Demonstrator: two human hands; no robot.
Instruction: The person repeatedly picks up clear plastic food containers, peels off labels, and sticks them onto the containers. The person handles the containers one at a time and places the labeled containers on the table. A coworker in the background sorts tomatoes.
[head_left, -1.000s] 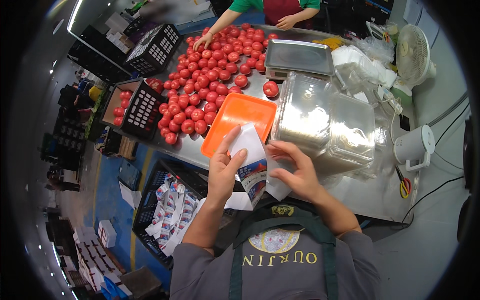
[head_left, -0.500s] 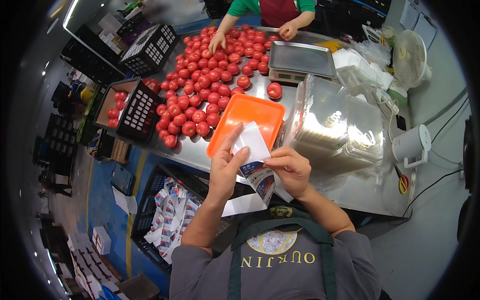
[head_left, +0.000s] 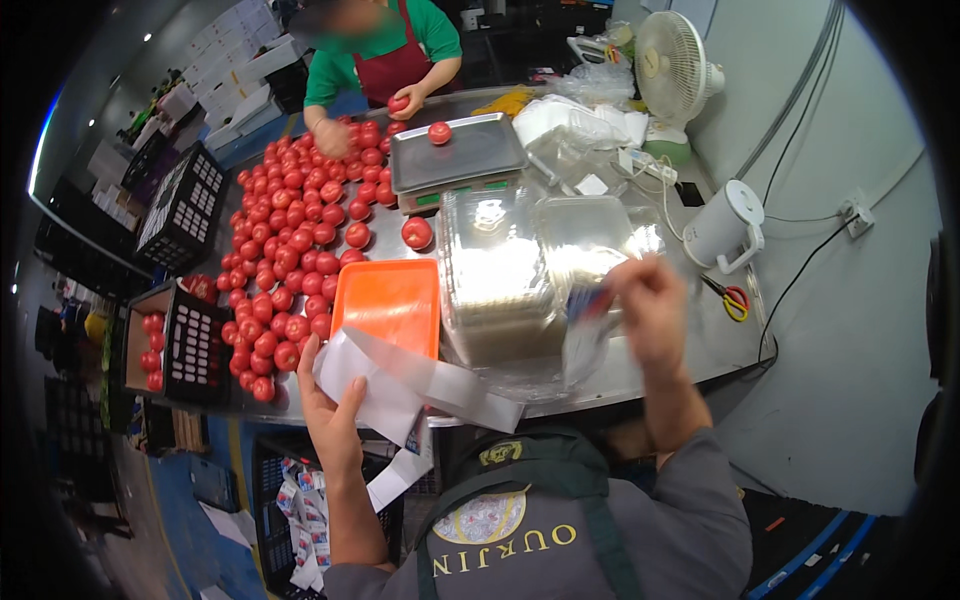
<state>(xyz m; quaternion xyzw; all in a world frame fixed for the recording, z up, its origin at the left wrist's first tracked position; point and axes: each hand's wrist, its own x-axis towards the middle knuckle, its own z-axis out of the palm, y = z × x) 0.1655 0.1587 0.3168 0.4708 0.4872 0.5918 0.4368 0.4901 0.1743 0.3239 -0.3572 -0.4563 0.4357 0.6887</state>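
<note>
My left hand holds a strip of label backing paper, mostly white, between thumb and fingers. The strip loops right and hangs down below the hand. My right hand, smeared by motion, is raised over the right side of the clear plastic trays. A printed blue-and-red label shows at its fingertips, with something see-through hanging below. An orange tray lies just beyond my left hand, partly covered by the strip. Red tomatoes are heaped left of it.
Across the table a co-worker's hand holds a tomato. One tomato sits on the weighing scale. A kettle, scissors and a fan stand at the right. A black crate with label strips is below left.
My hands have moved apart: the left stays with the strip, the right has swung right with the label. My view has shifted right. A tomato is now on the scale.
</note>
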